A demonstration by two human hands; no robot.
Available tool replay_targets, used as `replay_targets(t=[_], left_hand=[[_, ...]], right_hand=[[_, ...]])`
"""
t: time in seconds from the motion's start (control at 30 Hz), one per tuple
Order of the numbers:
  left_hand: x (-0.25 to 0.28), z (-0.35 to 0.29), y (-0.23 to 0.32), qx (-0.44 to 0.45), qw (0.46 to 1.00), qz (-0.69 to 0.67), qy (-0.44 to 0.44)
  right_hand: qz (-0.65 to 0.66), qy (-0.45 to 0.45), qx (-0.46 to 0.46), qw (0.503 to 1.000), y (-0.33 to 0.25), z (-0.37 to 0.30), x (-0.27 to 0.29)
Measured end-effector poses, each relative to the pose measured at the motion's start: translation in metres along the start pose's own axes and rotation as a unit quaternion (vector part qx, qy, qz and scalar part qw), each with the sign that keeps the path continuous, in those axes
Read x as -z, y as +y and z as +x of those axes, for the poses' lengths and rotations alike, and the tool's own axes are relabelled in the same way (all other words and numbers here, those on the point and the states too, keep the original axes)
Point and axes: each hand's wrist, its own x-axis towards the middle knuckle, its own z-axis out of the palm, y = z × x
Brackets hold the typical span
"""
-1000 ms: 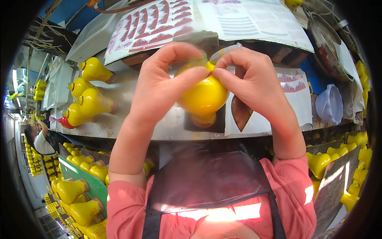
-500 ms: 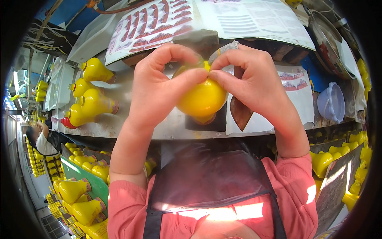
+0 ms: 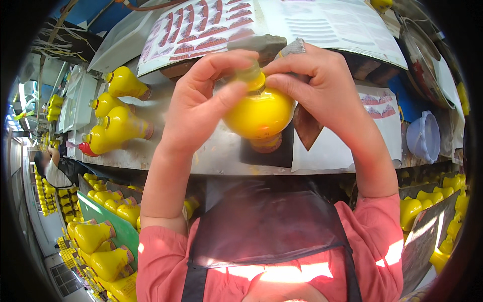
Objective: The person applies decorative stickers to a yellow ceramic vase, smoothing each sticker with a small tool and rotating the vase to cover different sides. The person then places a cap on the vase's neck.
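A glossy yellow vase (image 3: 259, 118) with a round body, narrow neck and patterned foot stands on a black mat (image 3: 277, 153), its mouth leaning away from me. My left hand (image 3: 198, 98) curls around the left side of its neck, thumb on the near side, the fingertips blurred by motion. At the right of the neck, my right hand (image 3: 319, 75) pinches with thumb and forefinger. A grey wrap (image 3: 294, 48) covers a finger of that hand. What lies under the fingertips is too small to make out. A brown pointed blade-like piece (image 3: 307, 128) lies beside the vase.
Several yellow vases (image 3: 123, 123) lie on the bench at left, beside a red item (image 3: 89, 149). Sheets of red-purple printed strips (image 3: 201, 30) cover a raised board at the back. A pale blue bucket (image 3: 422, 137) stands right. Another person (image 3: 53, 168) is at far left.
The vase has tipped so more of its neck and foot show. My left hand has shifted from the front of the neck to its left side; the right stays by the neck.
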Motion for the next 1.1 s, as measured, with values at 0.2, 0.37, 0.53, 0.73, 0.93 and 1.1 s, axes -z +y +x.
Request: replay_targets(t=[0.2, 0.37, 0.53, 0.73, 0.93, 1.1], left_hand=[[0.003, -0.003, -0.003, 0.023, 0.996, 0.077, 0.038], [0.001, 0.0, -0.004, 0.022, 0.994, 0.106, 0.033], [-0.003, 0.004, 0.0, 0.046, 0.993, 0.096, 0.044], [-0.02, 0.01, -0.001, 0.054, 0.987, 0.105, 0.109], [-0.022, 0.012, -0.002, 0.063, 0.984, 0.138, 0.089], [-0.007, 0.011, -0.004, 0.044, 0.994, 0.081, 0.063]], right_hand=[[-0.029, -0.024, 0.02, 0.999, -0.003, 0.016, 0.001], [0.017, -0.016, -0.044, 0.999, -0.011, 0.012, 0.0], [0.044, -0.008, -0.055, 0.997, -0.003, 0.009, -0.004], [0.087, 0.013, -0.027, 0.996, 0.013, 0.007, -0.012], [0.046, 0.011, -0.014, 0.999, 0.016, 0.007, -0.008], [0.053, 0.011, -0.047, 0.997, 0.014, 0.011, -0.007]])
